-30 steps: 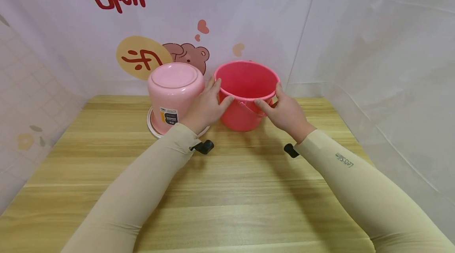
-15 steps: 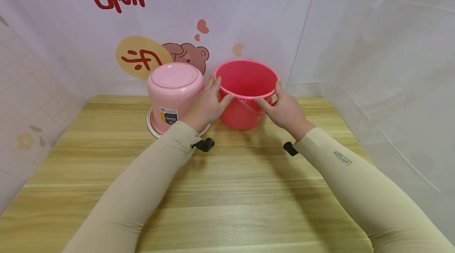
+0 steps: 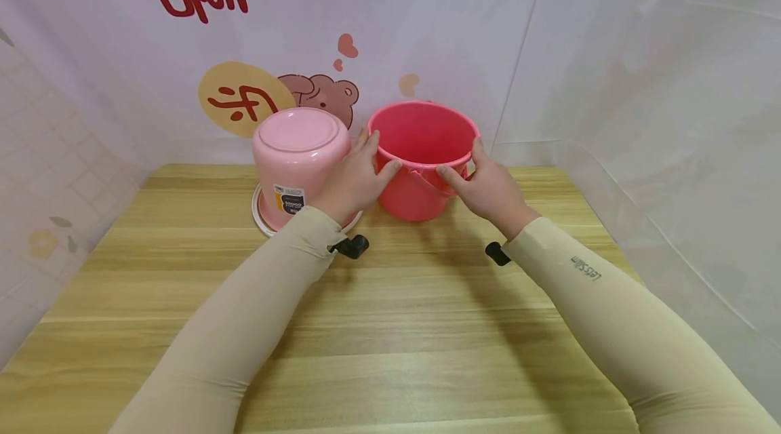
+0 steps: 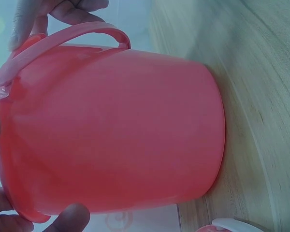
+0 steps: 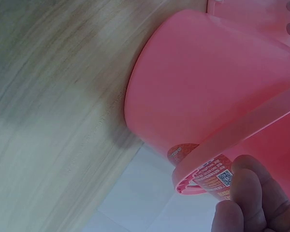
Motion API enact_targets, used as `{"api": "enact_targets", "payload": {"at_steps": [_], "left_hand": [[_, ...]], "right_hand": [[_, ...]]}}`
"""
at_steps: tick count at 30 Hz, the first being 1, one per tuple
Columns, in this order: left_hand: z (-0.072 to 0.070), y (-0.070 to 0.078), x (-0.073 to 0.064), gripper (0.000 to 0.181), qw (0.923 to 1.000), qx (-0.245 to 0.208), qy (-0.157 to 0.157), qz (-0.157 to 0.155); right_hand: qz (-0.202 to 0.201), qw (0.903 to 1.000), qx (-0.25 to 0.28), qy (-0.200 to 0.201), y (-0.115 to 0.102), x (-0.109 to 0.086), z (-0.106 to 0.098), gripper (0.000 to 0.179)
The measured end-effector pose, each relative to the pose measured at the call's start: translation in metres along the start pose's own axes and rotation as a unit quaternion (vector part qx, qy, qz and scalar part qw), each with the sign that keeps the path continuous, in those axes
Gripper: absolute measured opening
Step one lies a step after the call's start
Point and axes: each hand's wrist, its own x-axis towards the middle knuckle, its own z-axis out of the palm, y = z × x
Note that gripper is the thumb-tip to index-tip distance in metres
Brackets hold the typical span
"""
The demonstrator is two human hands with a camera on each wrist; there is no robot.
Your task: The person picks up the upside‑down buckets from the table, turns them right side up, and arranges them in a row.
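An upright red-pink bucket (image 3: 407, 198) stands on the table near the back wall, its open mouth toward me. At the left of its rim my left hand (image 3: 352, 180) holds on, thumb along the front edge and fingers at the side. My right hand (image 3: 495, 198) grips the rim on the opposite side, thumb in front. The bucket's handle (image 4: 63, 46) hangs down over the front. A printed sticker (image 5: 210, 176) shows beside the handle's end in the right wrist view. Just left of my left hand, a pale pink bucket (image 3: 299, 159) sits upside down.
A white rim (image 3: 262, 222) surrounds the foot of the pale pink bucket. Printed white cloth (image 3: 451, 34) hangs behind the wooden table (image 3: 403, 339), and more sheets flank both sides.
The red-pink bucket has shifted very slightly toward the back wall, with both hands staying on its rim. The pale pink bucket has not moved.
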Motion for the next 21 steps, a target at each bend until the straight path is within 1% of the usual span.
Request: {"api": "enact_targets", "payload": {"at_steps": [6,16,21], "left_hand": [[0.0019,-0.0015,0.0043,0.089,1.0,0.002,0.001,-0.002],[0.0009,-0.0002,0.0056,0.09,1.0,-0.001,-0.004,-0.008],[0.0009,-0.0003,0.0065,0.091,0.9999,-0.003,-0.007,-0.014]], "right_hand": [[0.001,1.0,-0.004,0.003,0.0001,0.0008,0.0006,0.115],[0.007,1.0,0.003,-0.003,-0.0001,0.003,-0.0001,0.116],[0.003,1.0,0.007,-0.003,0.0003,0.0038,-0.0002,0.115]]}}
